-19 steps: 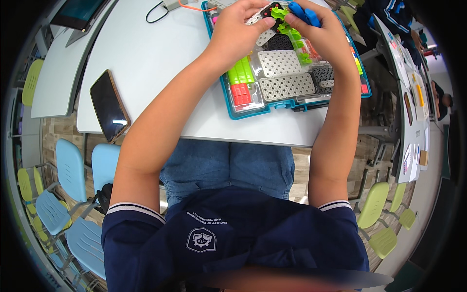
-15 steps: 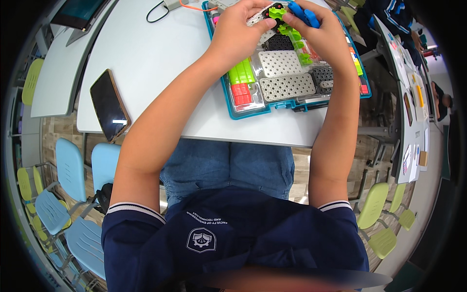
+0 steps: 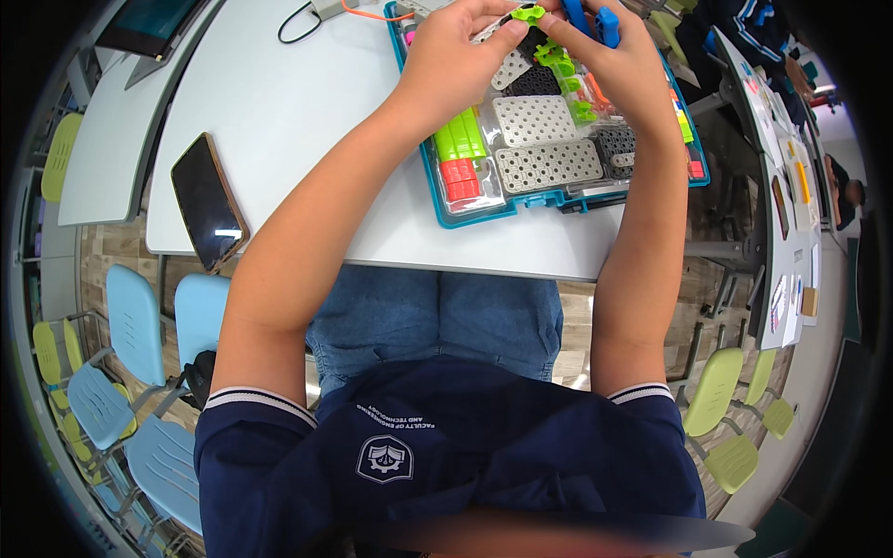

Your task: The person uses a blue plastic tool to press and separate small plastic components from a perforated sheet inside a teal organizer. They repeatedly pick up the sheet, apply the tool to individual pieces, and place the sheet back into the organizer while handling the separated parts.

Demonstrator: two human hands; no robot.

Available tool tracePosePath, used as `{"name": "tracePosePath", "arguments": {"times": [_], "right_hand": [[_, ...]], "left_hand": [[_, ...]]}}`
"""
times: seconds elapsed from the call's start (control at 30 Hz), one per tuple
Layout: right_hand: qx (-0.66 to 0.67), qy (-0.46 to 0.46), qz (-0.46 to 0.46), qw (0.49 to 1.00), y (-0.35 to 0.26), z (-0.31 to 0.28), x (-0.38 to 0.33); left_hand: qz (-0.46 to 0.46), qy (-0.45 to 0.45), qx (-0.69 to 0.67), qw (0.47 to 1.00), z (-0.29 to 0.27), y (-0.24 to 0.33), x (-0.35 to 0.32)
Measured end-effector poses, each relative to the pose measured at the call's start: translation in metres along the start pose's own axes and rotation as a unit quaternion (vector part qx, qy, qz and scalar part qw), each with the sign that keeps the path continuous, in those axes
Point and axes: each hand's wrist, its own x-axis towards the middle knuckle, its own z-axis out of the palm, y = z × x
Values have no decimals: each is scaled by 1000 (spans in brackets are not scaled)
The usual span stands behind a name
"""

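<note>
At the top edge, over an organizer case (image 3: 512, 216) with a teal rim, both my hands meet around a small assembly of building-kit pieces. My left hand (image 3: 456, 58) is closed on it, thumb and fingers gripping a grey perforated strip (image 3: 489, 32) and black parts beside it. A bright green connector (image 3: 528, 14) shows between the two thumbs. My right hand (image 3: 621, 65) is closed around a blue plastic piece (image 3: 606, 26) with two prongs, its thumb reaching the assembly. Fingertips of both hands are partly hidden or cut off by the frame.
Grey perforated plates (image 3: 549, 166), green blocks (image 3: 459, 138) and red blocks (image 3: 459, 179) fill the case. A phone (image 3: 208, 200) lies at the white table's (image 3: 307, 121) left. Orange and black cables run at the back. Chairs (image 3: 135, 321) stand at left; another person is at far right.
My hands and the assembly have shifted slightly up toward the top edge. The blue piece has turned more upright in my right hand, and less of the green connector and black parts shows.
</note>
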Motion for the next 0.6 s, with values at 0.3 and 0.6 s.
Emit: {"name": "tracePosePath", "arguments": {"times": [0.3, 0.6], "right_hand": [[100, 18, 64, 993, 3, 6, 3], [118, 33, 71, 990, 5, 10, 3]], "left_hand": [[-29, -32, -59, 997, -4, 2, 1], [-30, -25, 10, 999, -3, 2, 1]]}}
